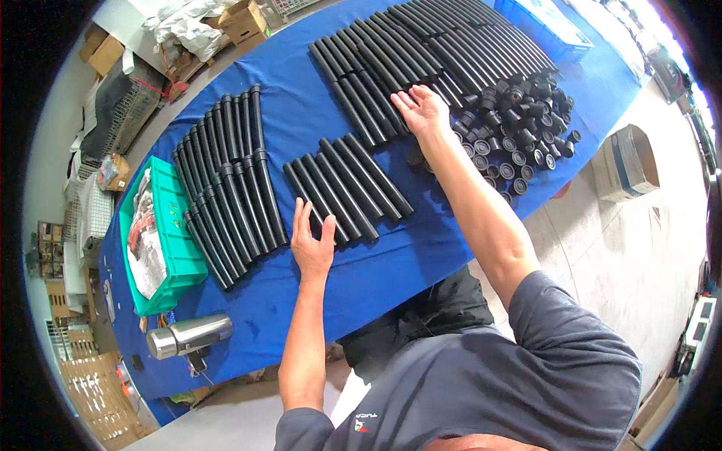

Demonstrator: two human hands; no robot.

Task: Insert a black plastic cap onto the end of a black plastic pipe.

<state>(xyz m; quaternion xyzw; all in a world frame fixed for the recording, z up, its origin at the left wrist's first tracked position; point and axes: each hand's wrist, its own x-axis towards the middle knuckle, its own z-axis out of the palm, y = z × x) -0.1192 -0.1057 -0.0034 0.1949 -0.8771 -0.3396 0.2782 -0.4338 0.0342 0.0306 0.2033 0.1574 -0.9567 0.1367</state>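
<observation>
My left hand (312, 242) is open, thumb apart from the fingers, at the near end of a small group of black tubes (347, 188) in the middle of the table. It seems to hold nothing; whether it touches the nearest tube I cannot tell. Farther off, my right hand (423, 111) is open with its palm partly turned up. It is between the large rows of black tubes (361, 79) and a heap of black round caps (519, 124). To the left lie rows of black tubes with wider collars at one end (233, 180).
A blue cloth (263, 319) covers the table. At its left stand a green crate (177, 240) with bundled material inside and a steel flask (189, 336) lying on its side. A blue bin (553, 30) sits at the far right; a cardboard box (628, 165) stands on the floor.
</observation>
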